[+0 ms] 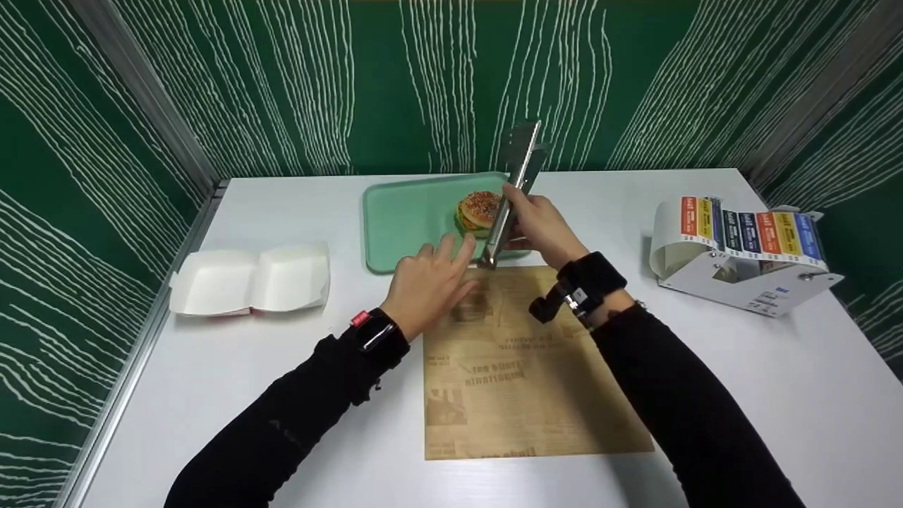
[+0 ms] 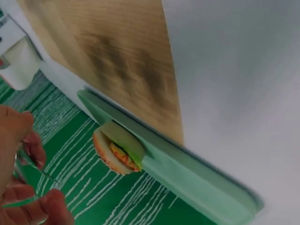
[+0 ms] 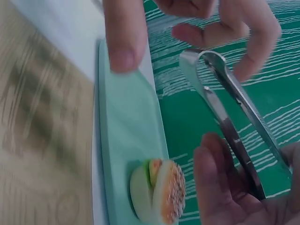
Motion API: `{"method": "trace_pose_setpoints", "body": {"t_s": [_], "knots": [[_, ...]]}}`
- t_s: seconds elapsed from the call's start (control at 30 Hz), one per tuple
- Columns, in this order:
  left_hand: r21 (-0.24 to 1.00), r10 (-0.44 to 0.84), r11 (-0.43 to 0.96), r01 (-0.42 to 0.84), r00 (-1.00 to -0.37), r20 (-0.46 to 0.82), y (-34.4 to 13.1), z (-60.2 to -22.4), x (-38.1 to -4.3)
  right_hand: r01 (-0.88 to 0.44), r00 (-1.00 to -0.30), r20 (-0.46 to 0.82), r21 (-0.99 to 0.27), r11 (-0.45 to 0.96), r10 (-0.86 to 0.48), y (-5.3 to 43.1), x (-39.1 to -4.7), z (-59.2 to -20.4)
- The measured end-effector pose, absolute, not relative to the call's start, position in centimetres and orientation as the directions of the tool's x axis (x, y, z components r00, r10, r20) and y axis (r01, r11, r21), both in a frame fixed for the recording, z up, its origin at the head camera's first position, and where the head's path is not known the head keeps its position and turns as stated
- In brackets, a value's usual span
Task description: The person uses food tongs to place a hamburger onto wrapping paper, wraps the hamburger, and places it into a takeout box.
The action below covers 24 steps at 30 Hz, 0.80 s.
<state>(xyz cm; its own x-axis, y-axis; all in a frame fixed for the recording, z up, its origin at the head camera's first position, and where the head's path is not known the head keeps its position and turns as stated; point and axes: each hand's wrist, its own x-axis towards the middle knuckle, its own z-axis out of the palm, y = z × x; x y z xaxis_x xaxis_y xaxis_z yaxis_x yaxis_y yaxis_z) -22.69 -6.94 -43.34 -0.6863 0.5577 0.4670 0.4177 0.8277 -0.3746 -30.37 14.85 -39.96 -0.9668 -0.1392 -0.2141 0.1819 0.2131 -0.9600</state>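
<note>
Metal tongs [image 1: 502, 224] are held in my right hand [image 1: 544, 227], their working ends pointing up and away and their bent end low, near my left hand. In the right wrist view the two arms of the tongs [image 3: 222, 115] stand apart. My left hand [image 1: 430, 288] is just left of that bent end, fingers extended and loosely spread, with no grip on anything. Beyond it a seeded-bun hamburger [image 1: 477, 210] with a green leafy layer sits on the right part of a green tray [image 1: 402, 229].
A printed brown paper sheet [image 1: 508, 409] lies in front of the tray. At left stands an unfolded white food box [image 1: 289, 279]. On the right is a white holder [image 1: 737, 271] with colourful labelled packs. Patterned green walls [image 1: 381, 85] border the white table.
</note>
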Motion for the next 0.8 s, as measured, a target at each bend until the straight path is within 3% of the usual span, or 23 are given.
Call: {"method": "trace_pose_setpoints", "body": {"t_s": [0.4,0.8], "knots": [[0.084,0.602,0.768,0.634,-0.761,0.243,-10.2,-45.1,-21.2,0.064,-0.978,-0.149,-0.884,0.464,-0.148,19.5,-30.3,-41.0],[0.158,0.657,0.733,0.661,-0.749,0.088,-10.6,-46.8,-19.5,0.036,-0.978,-0.156,-0.781,0.624,-0.139,21.5,-30.5,-42.8]]}}
